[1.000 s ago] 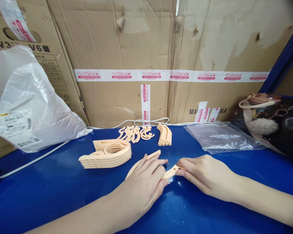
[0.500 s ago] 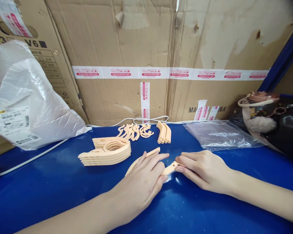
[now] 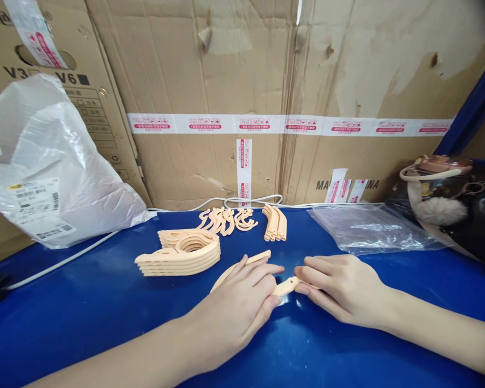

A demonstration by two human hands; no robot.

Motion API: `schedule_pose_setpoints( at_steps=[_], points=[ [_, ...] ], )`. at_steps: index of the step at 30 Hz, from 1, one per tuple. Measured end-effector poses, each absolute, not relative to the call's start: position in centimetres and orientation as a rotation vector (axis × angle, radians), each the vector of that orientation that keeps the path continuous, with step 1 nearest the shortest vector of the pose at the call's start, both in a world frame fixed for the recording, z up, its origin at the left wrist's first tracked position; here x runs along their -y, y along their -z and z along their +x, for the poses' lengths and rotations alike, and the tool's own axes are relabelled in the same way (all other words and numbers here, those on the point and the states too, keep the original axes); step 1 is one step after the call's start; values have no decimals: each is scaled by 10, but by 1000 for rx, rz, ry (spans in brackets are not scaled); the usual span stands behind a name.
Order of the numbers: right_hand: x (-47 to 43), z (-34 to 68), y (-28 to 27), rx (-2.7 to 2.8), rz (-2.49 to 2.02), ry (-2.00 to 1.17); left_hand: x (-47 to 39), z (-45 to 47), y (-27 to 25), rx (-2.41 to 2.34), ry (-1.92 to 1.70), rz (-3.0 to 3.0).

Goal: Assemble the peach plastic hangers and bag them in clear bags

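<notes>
Curved piece cream; stacked pieces cream; tabletop blue; cardboard brown; tape white with repeating red print.

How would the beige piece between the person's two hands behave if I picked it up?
The beige piece is probably stiff: it shows no sag between the left hand and right hand. It may be light for its size, as it looks slim. Its flat-looking end, with a small hole, suggests sliding rather than rolling.
</notes>
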State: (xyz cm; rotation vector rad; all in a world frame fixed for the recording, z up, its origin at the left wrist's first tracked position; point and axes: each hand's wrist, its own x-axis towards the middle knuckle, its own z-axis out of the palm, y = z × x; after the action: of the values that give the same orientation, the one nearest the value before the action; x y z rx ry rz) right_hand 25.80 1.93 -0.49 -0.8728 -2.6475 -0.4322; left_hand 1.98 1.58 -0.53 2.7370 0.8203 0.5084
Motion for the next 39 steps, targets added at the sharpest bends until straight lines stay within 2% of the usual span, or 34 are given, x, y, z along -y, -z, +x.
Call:
schedule_pose_setpoints(
  at_steps=[3,15,23,31,39],
  points=[
    [-20,256,5,2662,-970,221,-16,20,6,-834,-524,2740],
    [-15,250,0,2718,-1150,-196,-17,22,8,-831,-475,2798],
    [-17,252,2,2732,-1109,-13,-18,22,9,-858,-471,2784],
    [-20,256,10,2728,-853,537,-19,21,11,-835,-440,2793],
    [-19,256,9,2646,-762,596,-18,19,10,-797,-413,2776]
  ],
)
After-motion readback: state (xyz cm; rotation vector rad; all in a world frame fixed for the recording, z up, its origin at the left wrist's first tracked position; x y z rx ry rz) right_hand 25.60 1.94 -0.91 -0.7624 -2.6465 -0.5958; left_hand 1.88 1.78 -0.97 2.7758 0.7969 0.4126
